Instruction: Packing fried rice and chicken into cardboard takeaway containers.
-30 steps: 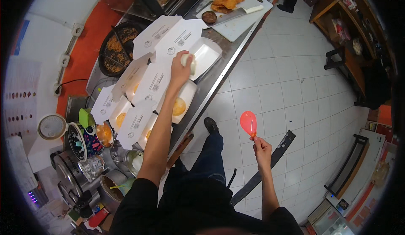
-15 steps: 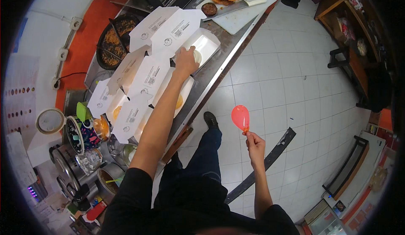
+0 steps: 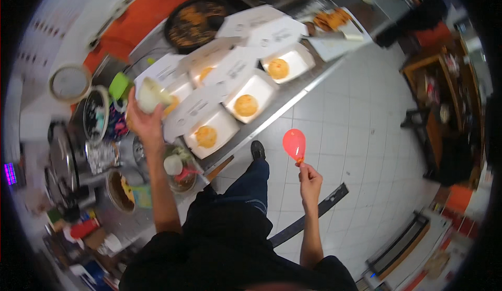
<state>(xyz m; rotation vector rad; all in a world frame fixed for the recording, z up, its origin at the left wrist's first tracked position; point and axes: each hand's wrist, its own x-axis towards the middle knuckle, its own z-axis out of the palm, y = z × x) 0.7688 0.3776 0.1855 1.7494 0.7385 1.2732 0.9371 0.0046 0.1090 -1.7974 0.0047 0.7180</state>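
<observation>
My left hand (image 3: 145, 121) is closed around a small cream-white bowl (image 3: 152, 95), held above the counter's left part beside a bright green plastic thing (image 3: 120, 86). Away from the counter, over the floor, my right hand (image 3: 310, 182) pinches the thin end of a red rice paddle (image 3: 294, 143) with its flat head pointing up. White takeaway boxes with lids raised stand along the counter. Round orange-yellow mounds, seemingly rice, lie in the near box (image 3: 230, 125), the middle box (image 3: 265, 91) and the far box (image 3: 304, 61). More boxes behind them are partly hidden by lids.
A black pan (image 3: 196, 22) of brown food stands by the wall. On a white cutting board (image 3: 334, 48) are fried pieces (image 3: 333, 19) and a knife. Pots, a foil-covered item (image 3: 100, 158) and a jar (image 3: 180, 173) crowd the left. The counter's metal edge (image 3: 282, 111) runs diagonally.
My left hand has moved from the far box back to the left, carrying the bowl. A mound now shows in that far box. My right hand still holds the paddle; the view has turned.
</observation>
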